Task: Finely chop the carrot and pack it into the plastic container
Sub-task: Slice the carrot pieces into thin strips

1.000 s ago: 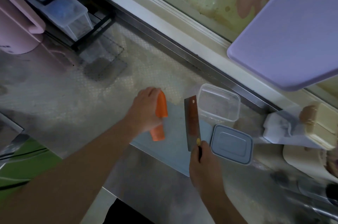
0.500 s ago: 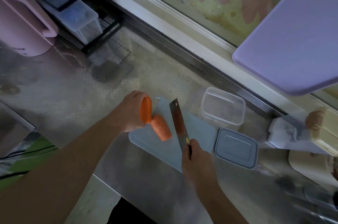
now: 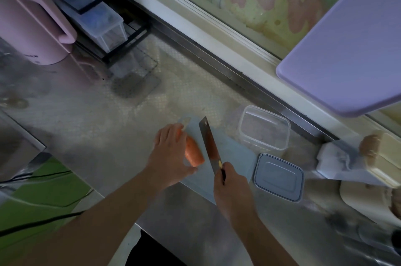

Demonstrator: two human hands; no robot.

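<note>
Carrot in large pieces on the board, fine chopping not yet under way, container empty.

The left hand [image 3: 171, 157] lies over the orange carrot pieces [image 3: 193, 154] on the pale blue plastic cutting board [image 3: 234, 157], fingers spread fairly flat on them; whether they curl round a piece I cannot tell. The pieces show just right of its palm and at its fingertips, and no small bits are visible. The right hand [image 3: 233, 189] grips the dark handle of the rectangular steel cleaver [image 3: 210, 146], whose blade stands edge-down just right of the carrot. Beyond the right hand, the clear rectangular plastic container [image 3: 263, 127] sits open and holds nothing, with its grey-blue lid [image 3: 278, 176] lying just right of that hand's knuckles. By my reading, nearly all the chopping and all the packing remain.
</note>
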